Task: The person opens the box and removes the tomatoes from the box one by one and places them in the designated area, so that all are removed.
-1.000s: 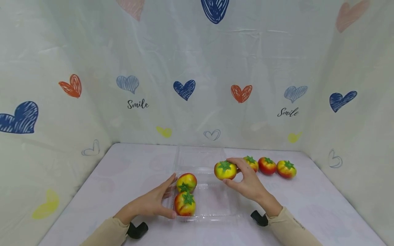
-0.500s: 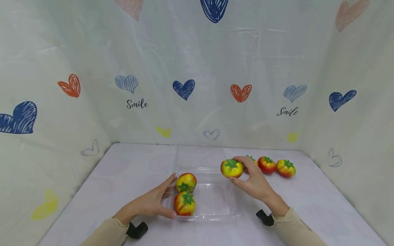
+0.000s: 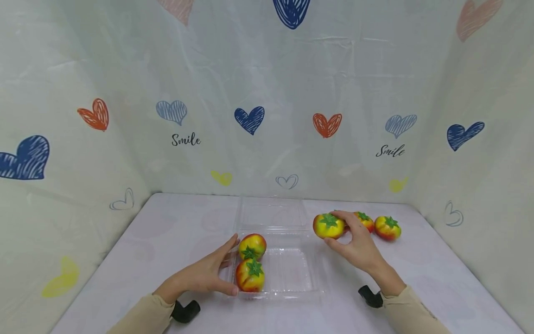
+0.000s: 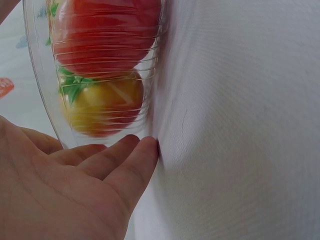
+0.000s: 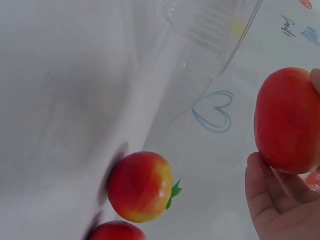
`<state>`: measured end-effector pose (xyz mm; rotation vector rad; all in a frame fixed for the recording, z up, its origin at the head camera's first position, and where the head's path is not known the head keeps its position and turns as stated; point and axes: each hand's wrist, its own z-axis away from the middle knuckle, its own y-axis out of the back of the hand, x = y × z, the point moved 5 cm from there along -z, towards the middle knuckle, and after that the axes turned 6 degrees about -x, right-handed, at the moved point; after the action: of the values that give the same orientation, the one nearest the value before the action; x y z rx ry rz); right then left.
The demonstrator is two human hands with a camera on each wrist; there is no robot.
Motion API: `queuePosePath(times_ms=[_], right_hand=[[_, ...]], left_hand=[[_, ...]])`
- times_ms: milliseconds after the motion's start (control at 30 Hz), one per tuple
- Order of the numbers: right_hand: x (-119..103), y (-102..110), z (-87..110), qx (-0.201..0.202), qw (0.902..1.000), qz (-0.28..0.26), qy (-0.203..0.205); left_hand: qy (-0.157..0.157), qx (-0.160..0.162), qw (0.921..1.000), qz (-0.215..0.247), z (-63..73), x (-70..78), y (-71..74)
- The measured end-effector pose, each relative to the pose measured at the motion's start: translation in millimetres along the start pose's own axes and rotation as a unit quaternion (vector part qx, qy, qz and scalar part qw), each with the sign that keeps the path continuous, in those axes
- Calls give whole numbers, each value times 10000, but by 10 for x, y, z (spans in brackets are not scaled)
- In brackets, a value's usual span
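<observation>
1. Plainly, our right hand (image 3: 362, 247) holds one red-and-yellow fruit (image 3: 328, 226), the thumb on its near side and the fingers curled round its far side, so the grip is only as wide as the fruit
2. We carry that fruit raised above the table, to the right of the clear container; its green cap (image 3: 328, 219) faces the head camera, while the right wrist view shows us smooth red skin
3. Our left hand (image 3: 200, 277) holds nothing in its spread fingers and thumb, which lie loosely along the container's left wall; whether every fingertip touches it, we cannot tell
4. Just beyond those fingers we see the clear container (image 3: 290, 273) with two more fruits inside, the far fruit (image 3: 252, 246) and the near fruit (image 3: 250, 276), lined up along its left side
5. Its clear lid (image 3: 271, 214) lies opened back, away from us
6. Past our right hand two fruits rest on the table, one partly hidden fruit (image 3: 365, 221) by our fingers and an outer fruit (image 3: 388, 229) to its right
7. Around all this we see beige sleeves (image 3: 139, 317), black wrist pieces (image 3: 186, 311), a whitish table (image 3: 442, 283), and a pale backdrop (image 3: 288, 76) printed with hearts and "Smile"
</observation>
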<state>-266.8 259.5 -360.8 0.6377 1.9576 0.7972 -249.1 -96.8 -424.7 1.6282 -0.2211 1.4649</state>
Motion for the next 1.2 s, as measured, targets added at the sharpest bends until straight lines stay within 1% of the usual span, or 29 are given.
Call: queuePosePath(times_ms=[300, 500, 867, 1200], right_hand=[[147, 111, 60, 178, 9997, 49, -180], [229, 144, 93, 268, 9994, 1, -214], [371, 158, 150, 96, 9988, 1, -476], [461, 161, 183, -176, 9975, 129, -679]], left_hand=[[28, 8, 10000, -20, 1, 6, 0], [44, 31, 10000, -56, -6, -17, 3], [-76, 8, 10000, -3, -17, -19, -2], [46, 14, 10000, 13, -11, -18, -7]])
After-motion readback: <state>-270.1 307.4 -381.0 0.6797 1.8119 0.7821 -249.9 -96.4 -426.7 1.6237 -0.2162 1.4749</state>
